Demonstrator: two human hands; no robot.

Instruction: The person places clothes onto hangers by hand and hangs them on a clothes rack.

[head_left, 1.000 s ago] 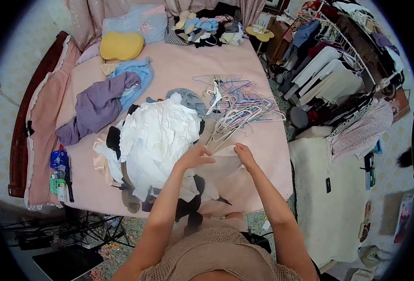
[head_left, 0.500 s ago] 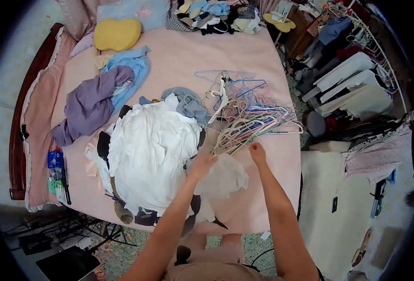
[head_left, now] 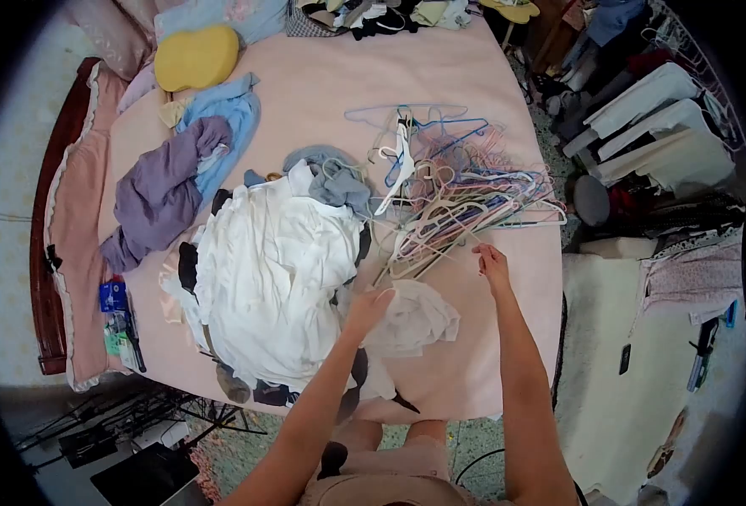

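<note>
Head view: left hand (head_left: 371,310) at one sheer garment (head_left: 419,320), grip unclear; right hand's (head_left: 492,266) fingers apart.

Both arms (head_left: 527,371) reach forward, left hand (head_left: 370,309) and right hand (head_left: 491,262) apart, fingers (head_left: 484,250) seemingly bent.

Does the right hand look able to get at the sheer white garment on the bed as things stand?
Probably yes: the right hand is close by, and only bare pink bedspread seems to separate it from the sheer white garment.
</note>
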